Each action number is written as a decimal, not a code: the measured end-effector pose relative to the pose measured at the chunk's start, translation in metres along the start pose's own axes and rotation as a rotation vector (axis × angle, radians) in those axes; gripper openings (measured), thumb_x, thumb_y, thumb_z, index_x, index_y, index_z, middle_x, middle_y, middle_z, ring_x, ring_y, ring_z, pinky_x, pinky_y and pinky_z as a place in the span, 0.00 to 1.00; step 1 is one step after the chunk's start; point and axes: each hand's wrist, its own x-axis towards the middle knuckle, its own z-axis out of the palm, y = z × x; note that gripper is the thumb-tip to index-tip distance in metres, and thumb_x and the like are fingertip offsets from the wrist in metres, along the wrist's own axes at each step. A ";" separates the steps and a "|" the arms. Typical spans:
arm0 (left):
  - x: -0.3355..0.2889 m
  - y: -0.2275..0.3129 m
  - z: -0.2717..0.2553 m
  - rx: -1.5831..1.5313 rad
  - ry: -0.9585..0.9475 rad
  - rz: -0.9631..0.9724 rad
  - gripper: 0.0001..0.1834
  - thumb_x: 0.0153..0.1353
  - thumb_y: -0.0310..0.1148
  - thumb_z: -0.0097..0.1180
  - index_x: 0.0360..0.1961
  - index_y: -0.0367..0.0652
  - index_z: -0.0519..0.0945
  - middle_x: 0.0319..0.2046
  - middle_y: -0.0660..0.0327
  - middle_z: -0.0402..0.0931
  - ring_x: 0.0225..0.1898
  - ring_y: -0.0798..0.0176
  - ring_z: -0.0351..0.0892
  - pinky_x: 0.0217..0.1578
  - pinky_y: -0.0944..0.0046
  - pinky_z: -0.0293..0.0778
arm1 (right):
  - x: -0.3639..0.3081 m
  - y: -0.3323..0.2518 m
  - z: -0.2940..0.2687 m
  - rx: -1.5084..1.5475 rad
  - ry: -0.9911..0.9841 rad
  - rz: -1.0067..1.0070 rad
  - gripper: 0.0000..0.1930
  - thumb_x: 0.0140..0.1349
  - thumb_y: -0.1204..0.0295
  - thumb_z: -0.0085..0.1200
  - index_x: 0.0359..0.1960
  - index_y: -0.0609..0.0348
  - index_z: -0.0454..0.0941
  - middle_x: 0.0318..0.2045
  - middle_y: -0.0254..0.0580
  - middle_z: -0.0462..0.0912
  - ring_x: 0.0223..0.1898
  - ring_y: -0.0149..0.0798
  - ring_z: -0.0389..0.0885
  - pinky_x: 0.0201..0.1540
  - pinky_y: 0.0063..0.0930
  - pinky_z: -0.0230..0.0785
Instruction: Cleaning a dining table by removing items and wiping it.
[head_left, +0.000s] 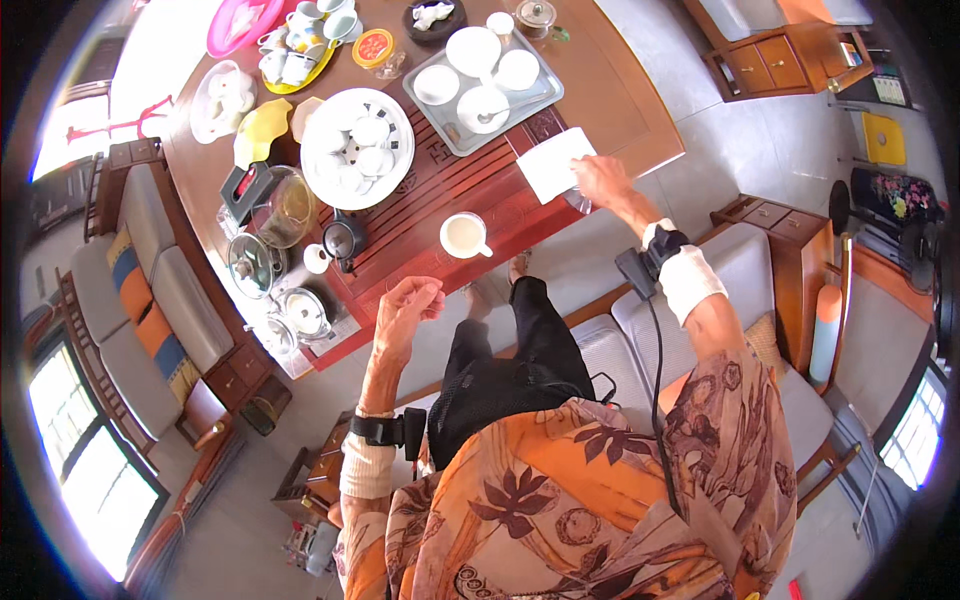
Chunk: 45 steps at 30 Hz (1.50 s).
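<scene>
My right hand [603, 182] is closed at the right edge of a white, flat, paper-like sheet [553, 168] at the table's near right edge, its fingertips on that edge. In front of my body my left hand [405, 308] hovers at the table's front edge, fingers curled in and nothing visible in them. Between the hands stands a white mug [464, 236], its handle toward the lower right, with a pale inside. A dark small teapot [343, 238] sits left of the mug, beyond my left hand.
On the wooden tea table [630, 110] stand a grey tray [546, 92] with white bowls and a round white tray [399, 185] with several cups. A glass pot [285, 208] and a lidded steel pot [303, 312] are at the left. A cushioned bench [735, 290] is behind me.
</scene>
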 end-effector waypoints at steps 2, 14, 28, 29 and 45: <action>-0.001 -0.001 -0.002 -0.009 0.003 -0.001 0.11 0.58 0.35 0.52 0.36 0.37 0.77 0.27 0.63 0.76 0.28 0.72 0.74 0.32 0.72 0.70 | 0.001 -0.013 0.008 -0.076 -0.049 -0.113 0.08 0.51 0.73 0.42 0.25 0.55 0.76 0.27 0.46 0.79 0.29 0.45 0.80 0.28 0.42 0.70; -0.004 -0.002 -0.006 -0.012 0.020 -0.035 0.12 0.59 0.34 0.51 0.37 0.36 0.76 0.29 0.61 0.76 0.29 0.69 0.74 0.32 0.71 0.70 | 0.001 -0.021 0.059 0.098 0.100 -0.158 0.18 0.48 0.68 0.51 0.44 0.52 0.75 0.43 0.50 0.75 0.41 0.51 0.74 0.42 0.45 0.67; -0.002 0.000 -0.013 -0.053 0.038 -0.010 0.11 0.58 0.34 0.52 0.36 0.37 0.76 0.27 0.63 0.76 0.29 0.72 0.73 0.32 0.71 0.69 | 0.012 -0.010 0.049 0.171 -0.070 -0.142 0.07 0.52 0.70 0.49 0.30 0.57 0.77 0.32 0.45 0.78 0.37 0.47 0.75 0.39 0.41 0.66; -0.003 0.000 -0.013 -0.051 0.035 -0.008 0.11 0.58 0.34 0.52 0.36 0.37 0.76 0.27 0.63 0.76 0.29 0.72 0.73 0.32 0.71 0.69 | 0.012 -0.009 0.044 0.147 -0.097 -0.154 0.07 0.52 0.70 0.48 0.29 0.58 0.77 0.31 0.46 0.78 0.36 0.47 0.76 0.39 0.40 0.67; -0.004 0.027 0.006 -0.072 -0.042 0.074 0.11 0.59 0.33 0.51 0.37 0.36 0.76 0.27 0.62 0.75 0.29 0.72 0.73 0.32 0.72 0.70 | 0.009 -0.017 -0.101 1.042 -0.019 0.236 0.06 0.59 0.73 0.45 0.31 0.61 0.73 0.24 0.29 0.72 0.29 0.24 0.69 0.35 0.18 0.61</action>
